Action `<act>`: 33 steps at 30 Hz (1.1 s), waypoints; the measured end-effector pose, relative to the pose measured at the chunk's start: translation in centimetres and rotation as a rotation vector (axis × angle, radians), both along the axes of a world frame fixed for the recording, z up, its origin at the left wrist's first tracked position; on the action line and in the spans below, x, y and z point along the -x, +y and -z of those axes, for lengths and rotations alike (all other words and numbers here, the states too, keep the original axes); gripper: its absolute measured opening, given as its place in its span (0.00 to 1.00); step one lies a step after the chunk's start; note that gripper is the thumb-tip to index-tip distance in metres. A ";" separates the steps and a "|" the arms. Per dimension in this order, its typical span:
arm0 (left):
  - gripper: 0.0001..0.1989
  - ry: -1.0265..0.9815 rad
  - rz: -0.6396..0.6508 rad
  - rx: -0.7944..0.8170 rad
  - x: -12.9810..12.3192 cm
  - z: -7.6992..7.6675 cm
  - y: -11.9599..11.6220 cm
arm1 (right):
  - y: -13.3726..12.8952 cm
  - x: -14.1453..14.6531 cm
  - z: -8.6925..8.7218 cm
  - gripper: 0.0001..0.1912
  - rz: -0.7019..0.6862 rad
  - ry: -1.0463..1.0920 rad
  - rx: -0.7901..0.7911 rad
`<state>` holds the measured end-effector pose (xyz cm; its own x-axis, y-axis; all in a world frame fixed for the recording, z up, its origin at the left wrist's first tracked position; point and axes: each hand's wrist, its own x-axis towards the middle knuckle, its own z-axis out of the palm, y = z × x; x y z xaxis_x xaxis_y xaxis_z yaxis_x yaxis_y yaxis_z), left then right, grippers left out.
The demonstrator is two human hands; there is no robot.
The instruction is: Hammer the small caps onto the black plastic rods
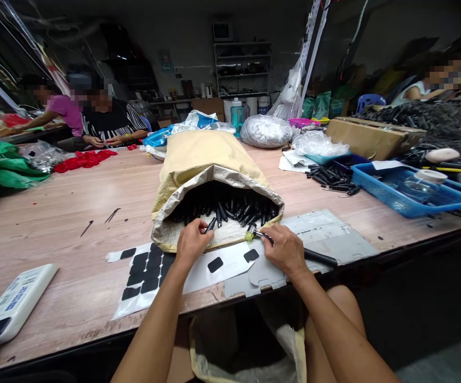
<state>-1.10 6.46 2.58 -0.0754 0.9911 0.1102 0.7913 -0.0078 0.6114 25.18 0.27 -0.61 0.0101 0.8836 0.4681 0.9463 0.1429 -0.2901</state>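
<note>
We hold a slim black piece (211,225) in our left hand (192,242), thumb and fingertips closed on its near end. It sits before the left half of the mouth of a cream sack (218,146), its long axis slanting, the free end pointing far and to the right. Our right hand (284,247) has its fingers curled closely around a hammer-like tool (320,258); the yellow-green head (250,234) points left and slightly far, by the sack's near lip, and the dark handle runs right and near over a grey board (353,242). Inside the sack, many black pieces (246,210) lie heaped, several tips facing us. Nearer lies a white sheet (198,281) with black rounded squares (215,265).
</note>
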 end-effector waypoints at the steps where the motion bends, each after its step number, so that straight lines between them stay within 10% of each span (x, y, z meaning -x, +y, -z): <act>1: 0.09 -0.067 0.028 -0.017 0.1 0.0 -0.9 | 0.0 0.0 0.0 0.11 0.000 -0.002 0.001; 11: 0.08 -0.195 0.349 -0.056 -2.0 1.7 -7.2 | 0.0 0.0 -0.1 0.10 -0.014 -0.018 -0.016; 33: 0.07 -0.211 0.283 -0.145 -2.4 2.4 -7.6 | -4.1 3.3 -2.5 0.17 -0.442 0.295 -0.085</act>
